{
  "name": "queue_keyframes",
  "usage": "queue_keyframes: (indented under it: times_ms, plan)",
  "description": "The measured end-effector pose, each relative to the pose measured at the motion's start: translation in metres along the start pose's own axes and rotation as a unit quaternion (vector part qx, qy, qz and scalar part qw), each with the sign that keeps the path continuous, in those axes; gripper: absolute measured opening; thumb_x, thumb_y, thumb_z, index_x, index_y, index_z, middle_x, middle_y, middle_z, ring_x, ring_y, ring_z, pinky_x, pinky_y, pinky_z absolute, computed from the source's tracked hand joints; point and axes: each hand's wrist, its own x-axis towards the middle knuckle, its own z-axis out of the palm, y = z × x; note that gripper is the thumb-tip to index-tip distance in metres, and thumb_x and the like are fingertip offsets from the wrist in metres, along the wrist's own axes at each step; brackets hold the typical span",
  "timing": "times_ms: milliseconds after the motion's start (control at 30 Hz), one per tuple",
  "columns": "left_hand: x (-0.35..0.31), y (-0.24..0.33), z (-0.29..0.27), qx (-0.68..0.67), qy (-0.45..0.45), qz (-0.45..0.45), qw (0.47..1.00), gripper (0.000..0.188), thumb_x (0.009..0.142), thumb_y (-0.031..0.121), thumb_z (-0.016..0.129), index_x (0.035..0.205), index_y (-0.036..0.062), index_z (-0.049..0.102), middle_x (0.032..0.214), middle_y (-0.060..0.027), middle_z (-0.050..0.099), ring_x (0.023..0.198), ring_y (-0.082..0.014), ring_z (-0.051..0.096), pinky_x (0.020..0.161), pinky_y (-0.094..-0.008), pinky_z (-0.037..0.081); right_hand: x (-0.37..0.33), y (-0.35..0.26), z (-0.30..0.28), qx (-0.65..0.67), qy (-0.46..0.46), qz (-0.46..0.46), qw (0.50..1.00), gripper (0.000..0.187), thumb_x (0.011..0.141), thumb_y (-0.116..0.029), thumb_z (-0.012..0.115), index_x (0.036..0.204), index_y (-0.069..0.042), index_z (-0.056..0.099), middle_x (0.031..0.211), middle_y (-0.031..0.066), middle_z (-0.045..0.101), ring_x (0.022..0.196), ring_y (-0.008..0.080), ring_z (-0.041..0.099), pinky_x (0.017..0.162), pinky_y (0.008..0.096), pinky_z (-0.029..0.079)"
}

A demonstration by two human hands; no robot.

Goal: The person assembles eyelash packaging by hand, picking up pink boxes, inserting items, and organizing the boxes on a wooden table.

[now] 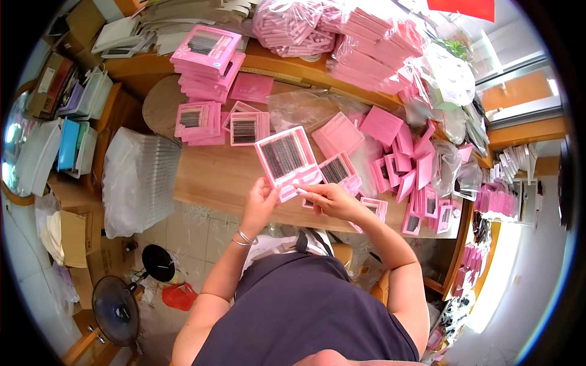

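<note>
A pink false-eyelash case (284,160) with rows of dark lash clusters is tilted up over the table's near edge. My left hand (261,198) closes on its lower left corner. My right hand (329,200) pinches a slim pale pink stick (301,190) at the case's lower edge; its exact kind is too small to tell. Just right of the held case lies another lash case (339,169), partly covered by it. Below my right hand, more lash cases (373,207) show in part. A smaller lash case (245,129) rests behind the held one.
Pink lash cases stand in a stack (206,58) at the back left. Several pink cases (403,158) lie heaped on the right. Bags of pink pieces (293,27) line the back ledge. A wrapped stack of clear trays (137,183) is left of the wooden table (213,177).
</note>
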Motion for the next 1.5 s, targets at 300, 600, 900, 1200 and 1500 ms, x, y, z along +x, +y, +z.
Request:
queue_keyframes:
  times_ms: [300, 600, 900, 1200, 1500]
  plan:
    - [-0.021, 0.022, 0.002, -0.012, -0.051, 0.002, 0.999, 0.025, 0.098, 0.016, 0.058, 0.117, -0.0001, 0.053, 0.099, -0.0039, 0.069, 0.079, -0.0055, 0.061, 0.062, -0.0205, 0.049, -0.030, -0.027, -0.019, -0.126, 0.083, -0.179, 0.972, 0.027, 0.086, -0.004, 0.071, 0.113, -0.002, 0.070, 0.088, 0.0063, 0.065, 0.079, 0.0123, 0.062, 0.070, 0.0268, 0.049]
    - [-0.054, 0.066, 0.001, -0.043, -0.029, 0.072, 0.996, 0.034, 0.098, 0.016, 0.058, 0.127, -0.0004, 0.051, 0.104, -0.0042, 0.068, 0.083, -0.0049, 0.060, 0.067, -0.0205, 0.049, -0.032, -0.049, -0.011, -0.075, 0.157, -0.208, 0.963, 0.012, 0.086, -0.005, 0.071, 0.098, -0.003, 0.073, 0.084, 0.0066, 0.065, 0.070, 0.0105, 0.064, 0.062, 0.0249, 0.052]
    - [-0.059, 0.057, 0.010, 0.056, -0.002, 0.178, 0.982, 0.029, 0.094, 0.009, 0.064, 0.119, -0.0019, 0.057, 0.102, -0.0051, 0.068, 0.093, -0.0095, 0.062, 0.079, -0.0250, 0.052, -0.021, -0.041, 0.011, -0.097, 0.191, -0.282, 0.935, 0.016, 0.078, -0.010, 0.078, 0.092, -0.004, 0.073, 0.090, 0.0082, 0.067, 0.079, 0.0167, 0.067, 0.067, 0.0277, 0.053]
    - [-0.044, 0.055, 0.010, -0.090, 0.028, 0.149, 0.984, 0.029, 0.090, 0.006, 0.069, 0.116, -0.0052, 0.060, 0.105, -0.0081, 0.068, 0.095, -0.0116, 0.064, 0.085, -0.0260, 0.052, -0.021, -0.027, 0.029, 0.024, 0.296, -0.342, 0.891, 0.021, 0.078, 0.004, 0.075, 0.098, -0.001, 0.070, 0.098, 0.0071, 0.065, 0.088, 0.0145, 0.066, 0.071, 0.0235, 0.054]
    - [-0.045, 0.059, 0.005, -0.082, -0.016, 0.143, 0.986, 0.028, 0.095, 0.005, 0.061, 0.121, -0.0062, 0.058, 0.111, -0.0106, 0.067, 0.100, -0.0140, 0.064, 0.090, -0.0267, 0.050, -0.033, -0.007, 0.017, 0.063, 0.330, -0.283, 0.898, 0.021, 0.080, 0.009, 0.072, 0.099, 0.003, 0.072, 0.095, 0.0072, 0.063, 0.086, 0.0114, 0.063, 0.076, 0.0220, 0.053]
